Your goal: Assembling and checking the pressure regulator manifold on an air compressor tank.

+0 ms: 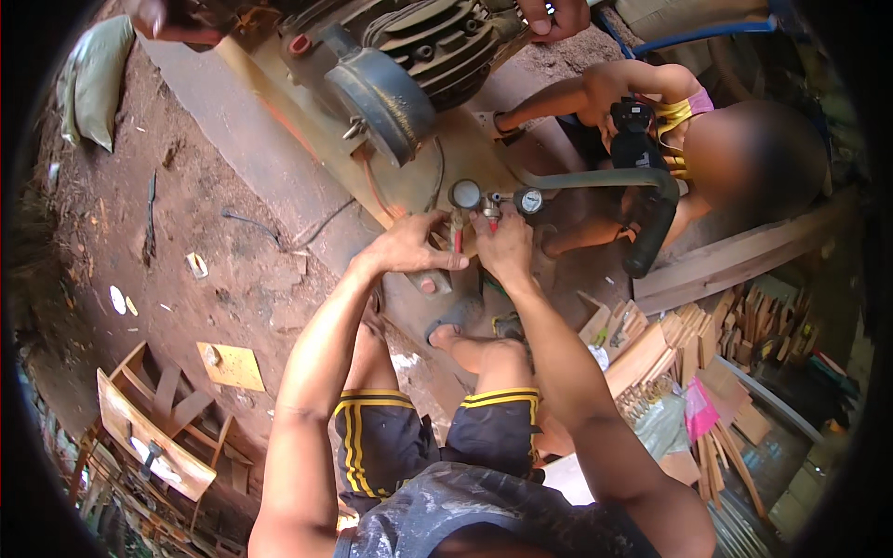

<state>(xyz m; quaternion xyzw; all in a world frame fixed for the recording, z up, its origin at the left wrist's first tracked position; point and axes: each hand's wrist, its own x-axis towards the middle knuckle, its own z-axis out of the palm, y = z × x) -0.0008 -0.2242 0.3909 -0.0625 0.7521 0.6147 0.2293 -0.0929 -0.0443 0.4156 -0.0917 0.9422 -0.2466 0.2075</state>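
I look down at an air compressor with a tan tank and a dark finned pump head. Two round pressure gauges sit on a brass valve fitting with small red handles. My left hand lies over the left side of that fitting, fingers curled around it. My right hand grips the fitting's right side just below the gauges. A dark padded handle bar curves off the tank to the right.
A second person crouches beyond the tank at the upper right; other hands touch the machine at the top. Cut wood offcuts pile up at the right, a wooden frame lies lower left, a sack upper left.
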